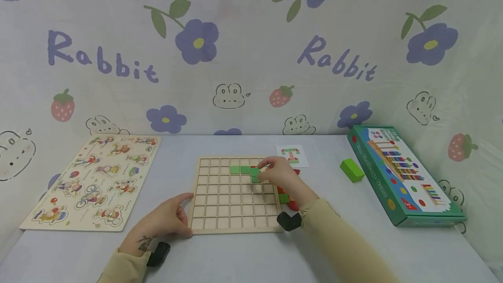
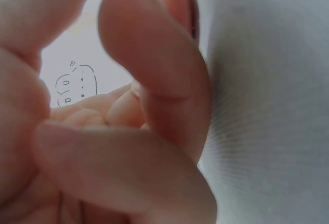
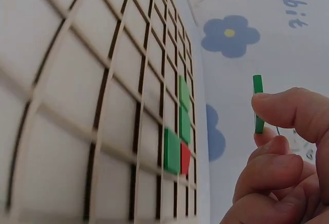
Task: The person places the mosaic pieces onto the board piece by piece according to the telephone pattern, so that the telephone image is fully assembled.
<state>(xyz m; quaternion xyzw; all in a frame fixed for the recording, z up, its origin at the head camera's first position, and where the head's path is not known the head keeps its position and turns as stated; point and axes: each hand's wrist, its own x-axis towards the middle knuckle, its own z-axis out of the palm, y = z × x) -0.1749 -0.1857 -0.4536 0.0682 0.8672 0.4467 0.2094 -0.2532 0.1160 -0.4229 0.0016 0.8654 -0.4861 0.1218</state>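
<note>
The wooden grid board (image 1: 224, 231) lies flat on the table. My left hand (image 1: 167, 218) touches its left edge with spread thumb and index finger; the other fingers bend loosely in the left wrist view. Between thumb and fingers, my right hand (image 3: 288, 152) pinches a thin green tile (image 3: 258, 106), held off the grid. In the head view, this hand (image 1: 280, 176) is over the board's upper right. Two green tiles (image 3: 184, 93) lie in line with a red piece (image 3: 185, 158) in the grid cells, and another green tile (image 3: 172, 151) is beside the red one.
Red and green pieces (image 1: 284, 198) lie by the board's right edge, partly under my right arm. Behind them is a pattern card (image 1: 292, 155). A green block (image 1: 352, 170) and a game box (image 1: 404, 178) stand to the right; a picture puzzle board (image 1: 94, 182) lies left.
</note>
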